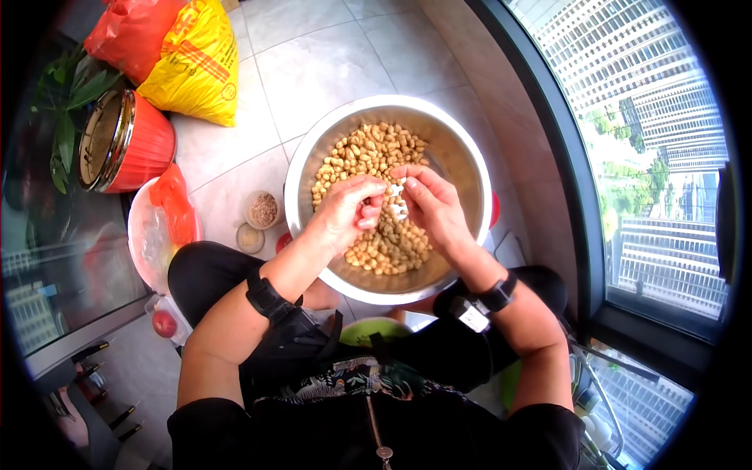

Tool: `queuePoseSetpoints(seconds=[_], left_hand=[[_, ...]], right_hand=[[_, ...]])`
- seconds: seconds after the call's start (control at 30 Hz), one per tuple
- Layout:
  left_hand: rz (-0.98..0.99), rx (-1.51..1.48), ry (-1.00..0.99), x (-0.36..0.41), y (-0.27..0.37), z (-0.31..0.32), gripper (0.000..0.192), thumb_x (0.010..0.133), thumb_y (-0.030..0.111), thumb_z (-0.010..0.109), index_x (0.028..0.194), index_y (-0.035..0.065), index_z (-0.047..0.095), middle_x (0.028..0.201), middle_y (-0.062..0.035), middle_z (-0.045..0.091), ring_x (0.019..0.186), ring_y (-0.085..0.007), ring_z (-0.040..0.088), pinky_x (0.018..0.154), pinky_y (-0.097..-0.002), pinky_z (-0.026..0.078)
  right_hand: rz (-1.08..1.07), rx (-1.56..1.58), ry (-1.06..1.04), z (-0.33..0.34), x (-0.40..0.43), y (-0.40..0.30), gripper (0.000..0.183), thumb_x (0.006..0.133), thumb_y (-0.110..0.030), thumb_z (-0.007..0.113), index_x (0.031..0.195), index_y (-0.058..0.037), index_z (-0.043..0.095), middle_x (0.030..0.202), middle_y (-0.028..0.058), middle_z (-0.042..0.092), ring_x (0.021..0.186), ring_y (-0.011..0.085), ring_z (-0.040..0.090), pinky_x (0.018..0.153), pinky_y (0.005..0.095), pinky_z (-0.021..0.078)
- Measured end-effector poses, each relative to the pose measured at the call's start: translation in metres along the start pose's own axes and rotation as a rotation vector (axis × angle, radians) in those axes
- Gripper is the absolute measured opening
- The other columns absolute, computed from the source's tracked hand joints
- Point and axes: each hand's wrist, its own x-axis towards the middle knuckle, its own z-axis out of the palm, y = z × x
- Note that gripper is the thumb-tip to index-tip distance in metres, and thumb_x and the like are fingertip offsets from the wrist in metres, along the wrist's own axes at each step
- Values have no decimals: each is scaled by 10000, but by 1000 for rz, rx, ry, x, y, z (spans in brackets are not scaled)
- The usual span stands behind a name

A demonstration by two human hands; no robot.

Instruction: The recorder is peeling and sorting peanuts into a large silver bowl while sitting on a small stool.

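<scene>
A wide stainless-steel basin stands in front of me, between my knees. Unshelled peanuts are heaped along its far side, with more peanuts near its close side. My left hand is over the middle of the basin, fingers curled and thumb against the index finger. Facing it, my right hand pinches with thumb and forefinger. The fingertips of both hands nearly meet around a small peanut, mostly hidden by them. Between the hands, a patch of shiny basin floor shows.
Left of the basin are a cup of reddish kernels, a round lid and a pink basin holding plastic bags. Farther off stand a red plant pot and a full yellow bag. A window frame borders the right.
</scene>
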Motion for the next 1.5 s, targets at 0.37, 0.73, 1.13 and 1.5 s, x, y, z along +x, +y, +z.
queuePoseSetpoints(seconds=[0.37, 0.73, 1.13, 1.5], left_hand=[[-55, -33, -90, 0, 0, 0, 112, 894, 158, 605, 904, 50, 575, 722, -5, 530, 559, -65, 452, 450, -180, 336], [-42, 49, -101, -1, 1, -1, 70, 904, 98, 574, 913, 30, 589, 746, -26, 567, 593, -62, 475, 477, -181, 358], [-22, 134, -47, -3, 0, 11, 111, 906, 79, 538, 953, -7, 590, 754, -44, 563, 595, -79, 463, 480, -196, 360], [-126, -24, -59, 7, -6, -10, 131, 904, 169, 488, 867, 46, 515, 703, -8, 452, 534, -78, 385, 428, -194, 283]], right_hand=[[-363, -426, 24, 1, 1, 23, 208, 896, -101, 609, 1070, 11, 632, 820, 85, 650, 770, 111, 612, 694, 246, 493], [-470, -767, -26, -2, 0, 3, 139, 906, -82, 571, 1004, -3, 631, 812, 18, 661, 716, 67, 599, 643, 229, 494], [43, 140, 59, -10, 4, 13, 121, 917, -156, 545, 914, -45, 592, 632, -43, 488, 478, 10, 338, 425, 167, 235], [-132, 535, 223, -128, 10, -47, 104, 844, -155, 453, 832, -65, 505, 648, 32, 483, 446, 63, 323, 365, 200, 243]])
